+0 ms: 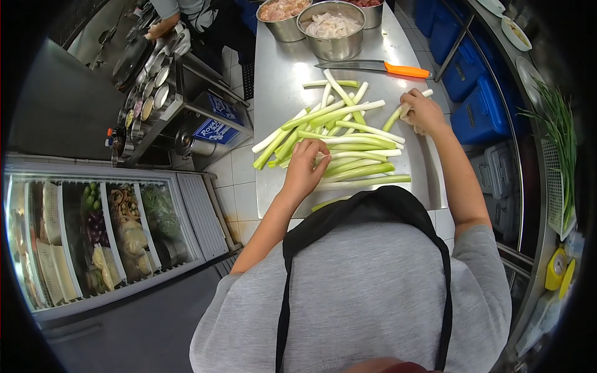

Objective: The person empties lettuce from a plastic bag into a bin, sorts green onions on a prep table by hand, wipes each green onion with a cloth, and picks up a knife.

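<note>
Many pale green and white leek stalks [348,168] lie in a loose pile on the steel table [273,68]. My left hand [306,166] rests at the pile's near left part, fingers bent over the stalks; what its fingertips hold, if anything, is hidden. At the table's right side my right hand [424,113] is closed round a crumpled beige cloth [411,119], and one stalk [393,118] passes under or through it, its white end showing beyond. An orange-handled knife [407,70] lies behind the pile, its blade pointing left.
Metal bowls of pale food [331,46] and meat stand at the table's far end. A co-worker's arm [163,26] shows at the upper left, beside a rack of small containers [147,107]. Blue bins [479,115] stand right; a glass-topped fridge [186,211] is at left.
</note>
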A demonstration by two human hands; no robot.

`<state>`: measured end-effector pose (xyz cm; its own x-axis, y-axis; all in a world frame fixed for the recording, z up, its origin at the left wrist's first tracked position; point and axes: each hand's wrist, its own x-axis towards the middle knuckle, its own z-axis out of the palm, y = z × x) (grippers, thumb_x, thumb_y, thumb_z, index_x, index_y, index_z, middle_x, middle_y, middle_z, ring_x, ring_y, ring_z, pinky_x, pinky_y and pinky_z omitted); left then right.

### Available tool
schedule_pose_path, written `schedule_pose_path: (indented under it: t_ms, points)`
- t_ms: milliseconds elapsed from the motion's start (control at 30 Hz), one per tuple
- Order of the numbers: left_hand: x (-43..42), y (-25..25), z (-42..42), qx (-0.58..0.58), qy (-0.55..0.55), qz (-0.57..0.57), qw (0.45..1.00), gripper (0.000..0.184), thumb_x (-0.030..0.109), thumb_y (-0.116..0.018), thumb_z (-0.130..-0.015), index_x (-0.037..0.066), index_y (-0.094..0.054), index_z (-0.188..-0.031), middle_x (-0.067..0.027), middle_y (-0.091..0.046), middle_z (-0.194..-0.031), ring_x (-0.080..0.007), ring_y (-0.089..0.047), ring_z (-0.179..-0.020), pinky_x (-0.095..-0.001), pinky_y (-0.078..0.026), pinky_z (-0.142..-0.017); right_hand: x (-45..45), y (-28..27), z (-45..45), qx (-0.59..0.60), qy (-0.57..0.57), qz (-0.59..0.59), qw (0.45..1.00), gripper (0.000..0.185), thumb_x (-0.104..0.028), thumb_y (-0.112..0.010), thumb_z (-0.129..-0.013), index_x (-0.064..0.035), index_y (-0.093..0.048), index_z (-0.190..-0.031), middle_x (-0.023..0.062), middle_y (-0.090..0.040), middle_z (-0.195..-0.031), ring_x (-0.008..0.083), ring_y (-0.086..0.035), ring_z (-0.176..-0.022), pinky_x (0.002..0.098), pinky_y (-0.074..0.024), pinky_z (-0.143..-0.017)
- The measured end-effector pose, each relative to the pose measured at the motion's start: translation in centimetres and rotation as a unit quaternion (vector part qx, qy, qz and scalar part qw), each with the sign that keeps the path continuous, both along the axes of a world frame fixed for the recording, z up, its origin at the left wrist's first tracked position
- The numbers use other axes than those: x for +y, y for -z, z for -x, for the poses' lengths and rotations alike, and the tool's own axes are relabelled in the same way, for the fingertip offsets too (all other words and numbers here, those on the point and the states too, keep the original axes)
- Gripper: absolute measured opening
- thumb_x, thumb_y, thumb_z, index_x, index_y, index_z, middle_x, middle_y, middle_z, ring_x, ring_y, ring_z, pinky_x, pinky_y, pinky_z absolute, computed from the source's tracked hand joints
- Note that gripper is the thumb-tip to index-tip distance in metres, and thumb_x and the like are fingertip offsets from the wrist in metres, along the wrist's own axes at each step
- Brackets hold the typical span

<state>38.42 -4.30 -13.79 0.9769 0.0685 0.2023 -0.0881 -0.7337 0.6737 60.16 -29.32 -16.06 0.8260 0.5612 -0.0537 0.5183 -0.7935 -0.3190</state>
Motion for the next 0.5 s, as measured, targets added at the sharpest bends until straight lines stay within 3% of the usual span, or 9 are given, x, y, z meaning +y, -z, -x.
schedule_pose_path:
  t_ms: [167, 233, 267, 333, 367, 400, 433, 467, 500]
  points:
    - [-1.3, -0.9, -1.8, -0.084, 0.006, -0.001, 0.996, 0.016, 0.009, -0.062, -0.076, 0.005, -0.053, -0.089, -0.0085, -0.055, -0.095, -0.0257, -0.05, -0.09, -0.0323, -0.04, -0.076, -2.1, -0.8, 1.1, -0.016, 0.066, -0.042, 0.997, 0.024, -0.01, -0.057, -0.074, -0.0159, -0.053, -0.096, 0.0068, -0.054, -0.098, 0.0267, -0.058, -0.084, 0.0351, -0.0468, -0.073]
    - [-2.2, -1.8, -2.6, -0.078, -0.005, 0.024, 0.997, 0.02, 0.011, -0.06, -0.079, 0.005, -0.052, -0.096, -0.0085, -0.055, -0.096, -0.0236, -0.05, -0.09, -0.0316, -0.04, -0.077, -2.6, -2.2, 1.6, 0.015, 0.054, -0.246, 0.968, 0.026, -0.01, -0.053, -0.079, -0.0141, -0.051, -0.105, 0.0055, -0.056, -0.1, 0.0178, -0.058, -0.087, 0.0294, -0.0458, -0.076]
    - [-2.8, -2.2, -3.0, -0.073, -0.016, 0.048, 0.996, 0.024, 0.013, -0.058, -0.081, 0.005, -0.05, -0.103, -0.0085, -0.055, -0.097, -0.0216, -0.051, -0.09, -0.0309, -0.04, -0.077, -2.4, -3.3, 2.5, 0.016, 0.056, -0.246, 0.968, 0.026, -0.01, -0.053, -0.079, -0.0141, -0.051, -0.105, 0.0055, -0.056, -0.1, 0.0178, -0.058, -0.087, 0.0294, -0.0458, -0.076]
    - [-4.1, -2.8, -4.2, -0.067, 0.014, 0.13, 0.989, 0.029, 0.016, -0.054, -0.085, 0.005, -0.047, -0.11, -0.0077, -0.054, -0.097, -0.0194, -0.051, -0.091, -0.0302, -0.04, -0.077, -0.4, -5.7, 5.0, 0.314, 0.048, -0.557, 0.767, 0.03, -0.009, -0.047, -0.085, -0.0098, -0.045, -0.115, 0.0076, -0.056, -0.105, 0.014, -0.056, -0.091, 0.027, -0.0453, -0.078]
    - [-4.8, -3.1, -4.6, -0.063, 0.042, 0.21, 0.975, 0.033, 0.02, -0.051, -0.089, 0.006, -0.043, -0.117, -0.0069, -0.054, -0.097, -0.0172, -0.051, -0.092, -0.0295, -0.04, -0.078, 0.7, -6.2, 6.3, 0.313, 0.048, -0.558, 0.767, 0.03, -0.009, -0.047, -0.085, -0.0098, -0.045, -0.115, 0.0076, -0.056, -0.105, 0.014, -0.056, -0.091, 0.027, -0.0453, -0.078]
    - [-5.4, -3.3, -4.8, -0.065, 0.042, 0.21, 0.975, 0.033, 0.02, -0.051, -0.089, 0.006, -0.043, -0.117, -0.0069, -0.054, -0.097, -0.0172, -0.051, -0.092, -0.0295, -0.04, -0.078, 1.9, -6.6, 7.6, 0.354, 0.04, -0.613, 0.706, 0.027, -0.008, -0.046, -0.086, -0.0086, -0.045, -0.113, 0.0064, -0.057, -0.102, 0.0123, -0.055, -0.089, 0.0252, -0.0454, -0.077]
    - [-5.9, -3.4, -4.8, 0.009, 0.072, 0.303, 0.95, 0.037, 0.023, -0.048, -0.09, 0.004, -0.039, -0.121, -0.0072, -0.053, -0.093, -0.0173, -0.051, -0.089, -0.0292, -0.04, -0.078, 2.8, -6.9, 8.7, 0.393, 0.032, -0.661, 0.638, 0.023, -0.007, -0.045, -0.088, -0.0075, -0.045, -0.111, 0.0051, -0.057, -0.099, 0.0106, -0.055, -0.088, 0.0233, -0.0454, -0.076]
    - [-6.4, -3.7, -4.8, 0.082, 0.1, 0.391, 0.911, 0.041, 0.025, -0.046, -0.092, 0.002, -0.035, -0.124, -0.0076, -0.052, -0.09, -0.0174, -0.051, -0.085, -0.0288, -0.041, -0.078, 3.5, -7.1, 9.6, 0.393, 0.03, -0.661, 0.638, 0.023, -0.007, -0.045, -0.088, -0.0075, -0.045, -0.111, 0.0051, -0.057, -0.099, 0.0106, -0.055, -0.088, 0.0233, -0.0454, -0.076]
    - [-7.2, -4.3, -4.5, 0.088, 0.103, 0.44, 0.888, 0.039, 0.03, -0.042, -0.093, 0.006, -0.036, -0.124, -0.0024, -0.048, -0.078, -0.0099, -0.048, -0.066, -0.0218, -0.041, -0.058, 4.1, -7.0, 10.4, 0.403, 0.041, -0.648, 0.644, 0.024, -0.007, -0.044, -0.089, -0.0079, -0.044, -0.113, 0.0062, -0.057, -0.102, 0.0115, -0.055, -0.088, 0.0237, -0.0456, -0.076]
